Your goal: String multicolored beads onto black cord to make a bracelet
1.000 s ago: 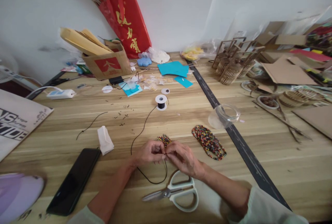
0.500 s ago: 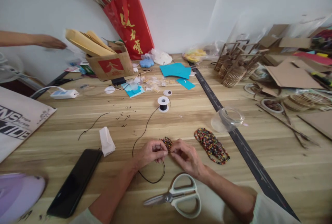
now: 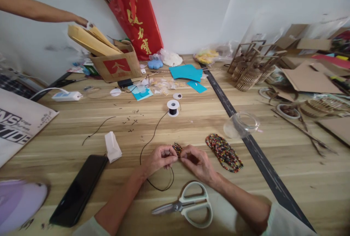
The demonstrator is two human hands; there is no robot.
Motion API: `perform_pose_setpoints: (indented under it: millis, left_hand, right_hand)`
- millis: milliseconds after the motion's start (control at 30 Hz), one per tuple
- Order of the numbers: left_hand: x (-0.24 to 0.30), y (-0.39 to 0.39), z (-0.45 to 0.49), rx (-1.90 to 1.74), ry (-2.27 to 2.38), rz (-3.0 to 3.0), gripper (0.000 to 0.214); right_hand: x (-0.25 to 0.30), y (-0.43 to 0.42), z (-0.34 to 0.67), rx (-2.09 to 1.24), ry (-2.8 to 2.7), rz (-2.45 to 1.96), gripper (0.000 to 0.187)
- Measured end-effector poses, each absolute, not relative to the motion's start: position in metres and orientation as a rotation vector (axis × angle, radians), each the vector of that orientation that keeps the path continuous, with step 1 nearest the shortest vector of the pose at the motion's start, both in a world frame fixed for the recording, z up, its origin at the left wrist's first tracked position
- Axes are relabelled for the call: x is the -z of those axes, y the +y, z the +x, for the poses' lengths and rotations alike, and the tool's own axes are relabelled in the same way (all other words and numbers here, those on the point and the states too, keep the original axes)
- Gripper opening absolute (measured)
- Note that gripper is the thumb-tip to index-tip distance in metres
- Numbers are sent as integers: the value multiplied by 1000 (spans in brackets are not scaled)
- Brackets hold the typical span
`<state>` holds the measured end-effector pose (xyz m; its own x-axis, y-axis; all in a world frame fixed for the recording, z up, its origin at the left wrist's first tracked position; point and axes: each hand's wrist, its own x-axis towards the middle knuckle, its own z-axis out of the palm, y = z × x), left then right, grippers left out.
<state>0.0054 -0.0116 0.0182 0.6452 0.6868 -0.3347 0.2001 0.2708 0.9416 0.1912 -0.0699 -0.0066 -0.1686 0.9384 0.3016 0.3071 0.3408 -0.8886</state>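
Observation:
Both hands meet over the table at a small cluster of multicoloured beads (image 3: 177, 149). My left hand (image 3: 161, 159) pinches at the left side of it, thumb against fingers. From the other side my right hand (image 3: 197, 161) pinches close to the left fingertips; the exact spot it grips is partly hidden. A black cord (image 3: 150, 142) runs from a white spool (image 3: 173, 108) and loops below my left hand. To the right of my hands lies a coil of beaded strands (image 3: 224, 153). White-handled scissors (image 3: 188, 205) rest in front, blades pointing left.
A black phone (image 3: 79, 190) and folded white paper (image 3: 112, 147) lie at left. A clear plastic jar (image 3: 241, 124) lies to the right. Behind stand a cardboard box (image 3: 117, 66), a red bag (image 3: 138, 22) and small woven baskets (image 3: 250, 70). Another person's arm (image 3: 41, 11) reaches over the box.
The other person's arm has moved up and right, its hand now at the brown envelopes in the box. My hands stay pinched together at the beads, with hardly any movement.

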Motion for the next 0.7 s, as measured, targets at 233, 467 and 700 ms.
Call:
perform_pose_setpoints:
  millis: [233, 467, 700]
  left_hand:
    - [-14, -12, 6, -386, 870, 1300, 33]
    - [-11, -12, 7, -384, 874, 1317, 31]
    - [-9, -14, 7, -386, 865, 1343, 28]
  right_hand:
    - [6, -70, 191, -899, -1663, -1169, 9]
    - [9, -71, 191, -953, -1629, -1171, 9]
    - [7, -70, 191, -986, -1616, -1181, 10]
